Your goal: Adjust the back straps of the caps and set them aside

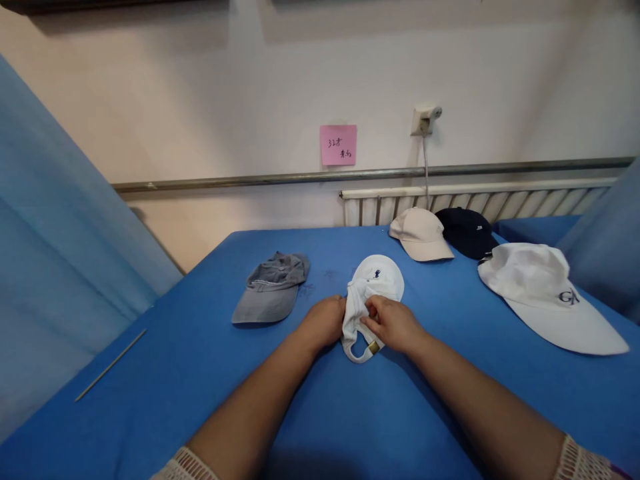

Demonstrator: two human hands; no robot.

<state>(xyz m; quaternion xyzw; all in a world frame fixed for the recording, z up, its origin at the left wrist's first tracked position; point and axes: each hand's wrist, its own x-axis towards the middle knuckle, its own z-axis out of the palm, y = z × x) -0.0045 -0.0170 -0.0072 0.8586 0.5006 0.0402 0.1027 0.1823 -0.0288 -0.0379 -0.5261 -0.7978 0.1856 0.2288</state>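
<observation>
A small white cap with a dark logo lies on the blue table, its back and strap turned toward me. My left hand is closed against the cap's left side, fingers curled into the fabric. My right hand pinches the folded back of the cap just above its brass buckle. Both hands hold the cap down on the table.
A grey cap lies to the left. A beige cap, a dark navy cap and a large white cap lie at the back right. A thin stick rests near the table's left edge. A pink note hangs on the wall.
</observation>
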